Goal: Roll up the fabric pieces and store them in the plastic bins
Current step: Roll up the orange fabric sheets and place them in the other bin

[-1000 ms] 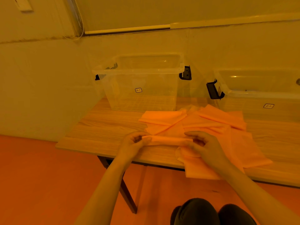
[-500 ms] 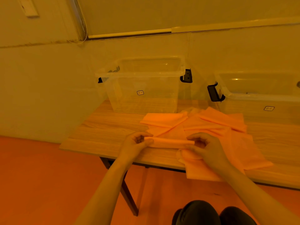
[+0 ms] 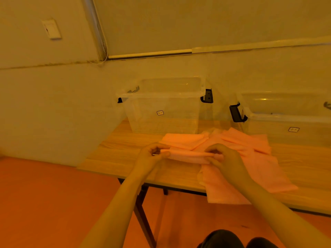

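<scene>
Rolled fabric piece [image 3: 188, 155]: above the table's [image 3: 125, 154] near edge, left hand [image 3: 151, 156] and right hand [image 3: 227, 159] pinching its ends. Loose fabric pieces [image 3: 250, 163] right; two plastic bins [image 3: 164, 106] far.

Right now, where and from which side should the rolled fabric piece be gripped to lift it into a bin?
Grip the rolled fabric piece at its two ends, from the sides, as the left hand and right hand do now. It is a long, soft, horizontal roll, so end grips probably keep it from unrolling or sagging.
</scene>
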{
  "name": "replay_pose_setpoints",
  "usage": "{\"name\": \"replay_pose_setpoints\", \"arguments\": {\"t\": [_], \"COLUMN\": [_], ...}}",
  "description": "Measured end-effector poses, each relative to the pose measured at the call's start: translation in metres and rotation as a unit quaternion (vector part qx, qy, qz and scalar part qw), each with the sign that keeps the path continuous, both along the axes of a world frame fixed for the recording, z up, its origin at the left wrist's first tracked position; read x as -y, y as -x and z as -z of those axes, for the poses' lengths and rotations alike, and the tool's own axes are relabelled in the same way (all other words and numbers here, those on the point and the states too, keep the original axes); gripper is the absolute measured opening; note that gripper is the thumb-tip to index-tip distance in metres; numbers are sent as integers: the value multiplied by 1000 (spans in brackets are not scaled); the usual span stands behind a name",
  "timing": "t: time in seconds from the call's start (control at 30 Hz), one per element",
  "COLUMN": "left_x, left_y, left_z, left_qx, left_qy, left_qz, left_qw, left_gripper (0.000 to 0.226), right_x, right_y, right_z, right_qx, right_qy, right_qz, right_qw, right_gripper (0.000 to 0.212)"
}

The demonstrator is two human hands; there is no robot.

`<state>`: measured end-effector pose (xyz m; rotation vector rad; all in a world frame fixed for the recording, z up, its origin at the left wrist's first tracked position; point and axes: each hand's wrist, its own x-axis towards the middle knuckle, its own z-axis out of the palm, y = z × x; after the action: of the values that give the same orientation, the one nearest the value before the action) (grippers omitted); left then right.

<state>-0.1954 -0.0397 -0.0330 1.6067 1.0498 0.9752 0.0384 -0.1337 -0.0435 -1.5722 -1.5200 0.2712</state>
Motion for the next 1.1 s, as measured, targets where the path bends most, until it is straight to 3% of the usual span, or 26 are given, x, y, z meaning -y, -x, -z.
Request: {"name": "replay_pose_setpoints", "arguments": {"t": [0.33,0.6,0.73,0.9,1.1], "left_x": [-6,-33,-43,-54,-64], "left_y": [-17,-27,-34,-51,-67], "left_z": [-35,-67,-56,-25,4], "left_qx": [28,104,107,133,221], "left_qy": [0,-21,-32,-42,69], "left_qz": [-18,3,-11,-70,-78], "left_qw": [999,994,994,988,970], "left_gripper": [16,15,18,6,18], "right_x": [-7,-33,-49,-68,-88], "right_y": [-10,-22,-26,-31,-40], "right_z": [-47,-86,-77,-50,-24], "right_qx": [-211,-243,-233,-234,-241], "right_qy": [-22,-34,-13,-11,-29], "right_qz": [-37,-42,-32,-33,-16], "right_qw": [977,969,972,972,970], "right_gripper": [23,24,17,22,23]}}
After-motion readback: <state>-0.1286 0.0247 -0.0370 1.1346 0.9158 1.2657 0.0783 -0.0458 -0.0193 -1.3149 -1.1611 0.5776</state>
